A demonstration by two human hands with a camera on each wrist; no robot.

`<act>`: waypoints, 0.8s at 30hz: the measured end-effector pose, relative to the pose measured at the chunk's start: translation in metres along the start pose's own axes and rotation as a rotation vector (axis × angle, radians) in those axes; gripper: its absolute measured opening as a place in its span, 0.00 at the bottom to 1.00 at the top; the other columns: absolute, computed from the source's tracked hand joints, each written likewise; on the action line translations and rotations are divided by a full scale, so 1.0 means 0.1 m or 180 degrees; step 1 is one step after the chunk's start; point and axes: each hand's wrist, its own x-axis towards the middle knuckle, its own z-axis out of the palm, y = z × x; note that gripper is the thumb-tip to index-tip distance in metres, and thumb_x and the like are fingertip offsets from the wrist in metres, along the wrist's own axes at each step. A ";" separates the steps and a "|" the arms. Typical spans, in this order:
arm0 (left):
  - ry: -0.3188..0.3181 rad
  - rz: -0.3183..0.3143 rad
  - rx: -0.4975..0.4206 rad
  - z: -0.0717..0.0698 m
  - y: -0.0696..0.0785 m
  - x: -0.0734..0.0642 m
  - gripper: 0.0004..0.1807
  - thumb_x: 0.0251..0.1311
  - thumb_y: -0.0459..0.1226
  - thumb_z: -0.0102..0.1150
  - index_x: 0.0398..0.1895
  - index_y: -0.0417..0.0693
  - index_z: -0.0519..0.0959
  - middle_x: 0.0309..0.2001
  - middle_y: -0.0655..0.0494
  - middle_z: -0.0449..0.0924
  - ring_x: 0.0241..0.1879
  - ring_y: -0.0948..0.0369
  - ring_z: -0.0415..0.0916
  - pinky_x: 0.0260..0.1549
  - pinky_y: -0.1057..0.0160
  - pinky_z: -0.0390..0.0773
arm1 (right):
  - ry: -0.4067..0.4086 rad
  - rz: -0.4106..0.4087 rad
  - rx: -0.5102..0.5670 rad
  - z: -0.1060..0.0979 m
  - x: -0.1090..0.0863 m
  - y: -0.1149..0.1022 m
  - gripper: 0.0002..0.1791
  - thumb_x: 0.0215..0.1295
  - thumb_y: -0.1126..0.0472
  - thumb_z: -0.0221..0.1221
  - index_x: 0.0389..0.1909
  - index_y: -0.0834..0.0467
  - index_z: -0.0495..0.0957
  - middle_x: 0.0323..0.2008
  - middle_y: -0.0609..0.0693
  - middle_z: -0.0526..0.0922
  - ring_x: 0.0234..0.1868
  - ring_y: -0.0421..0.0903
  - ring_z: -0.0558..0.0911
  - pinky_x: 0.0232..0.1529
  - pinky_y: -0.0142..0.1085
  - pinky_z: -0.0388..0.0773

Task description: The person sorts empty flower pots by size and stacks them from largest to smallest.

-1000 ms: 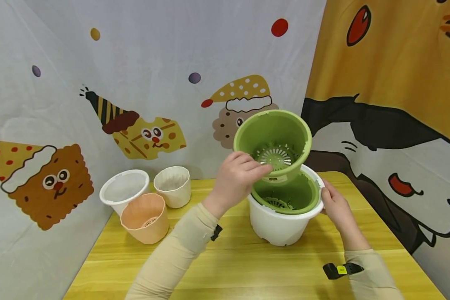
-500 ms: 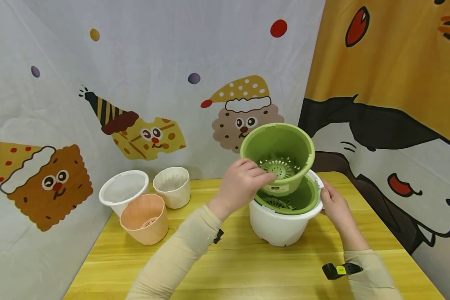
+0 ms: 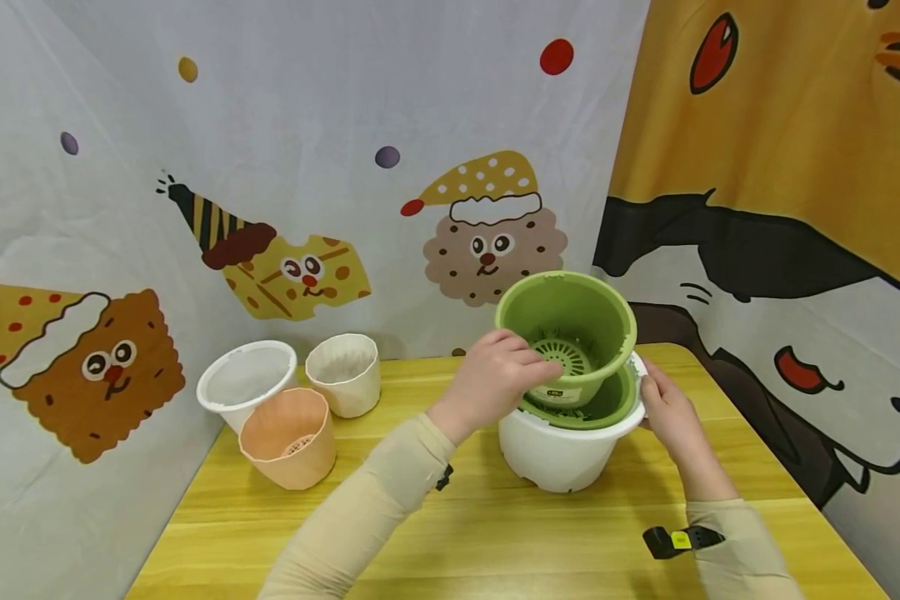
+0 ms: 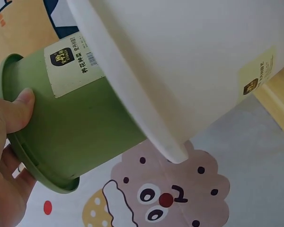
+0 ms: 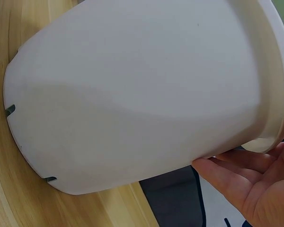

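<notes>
My left hand (image 3: 493, 379) pinches the near-left rim of a green flower pot (image 3: 600, 312), tilted and partly lowered into a second green pot (image 3: 621, 392). That second pot sits inside a large white flower pot (image 3: 558, 458) on the table. In the left wrist view, thumb and fingers grip the green pot's (image 4: 85, 127) rim, and its paper label shows above the white pot's (image 4: 156, 66) rim. My right hand (image 3: 671, 408) holds the white pot's right rim; the right wrist view shows fingers (image 5: 227, 182) under that rim. The lower part of the held pot is hidden.
To the left stand a white pot (image 3: 213, 392), a peach pot (image 3: 288, 462) with holes in its base, and a small cream pot (image 3: 360, 387). They share the wooden table (image 3: 450, 533). A printed cloth (image 3: 330, 108) hangs behind the table.
My left hand has moved down and slightly right, taking the held green pot deeper into the second green pot. My right hand and the white pot have stayed in place.
</notes>
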 end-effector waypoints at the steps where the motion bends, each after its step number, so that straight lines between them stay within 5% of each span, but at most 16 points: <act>1: -0.0040 0.0001 0.0006 0.01 0.00 0.00 0.14 0.58 0.31 0.66 0.43 0.59 0.87 0.38 0.66 0.87 0.39 0.65 0.82 0.52 0.66 0.75 | 0.0007 -0.0017 0.0008 0.00 0.00 0.00 0.34 0.78 0.45 0.29 0.78 0.58 0.46 0.71 0.71 0.59 0.58 0.61 0.73 0.42 0.34 0.83; 24: -0.0558 -0.0101 -0.0195 0.21 0.00 -0.07 0.23 0.54 0.23 0.62 0.46 0.60 0.86 0.40 0.66 0.87 0.41 0.64 0.81 0.55 0.66 0.73 | 0.0046 -0.0079 -0.0002 0.00 -0.02 0.01 0.34 0.78 0.46 0.29 0.78 0.59 0.47 0.71 0.71 0.58 0.59 0.63 0.72 0.42 0.37 0.83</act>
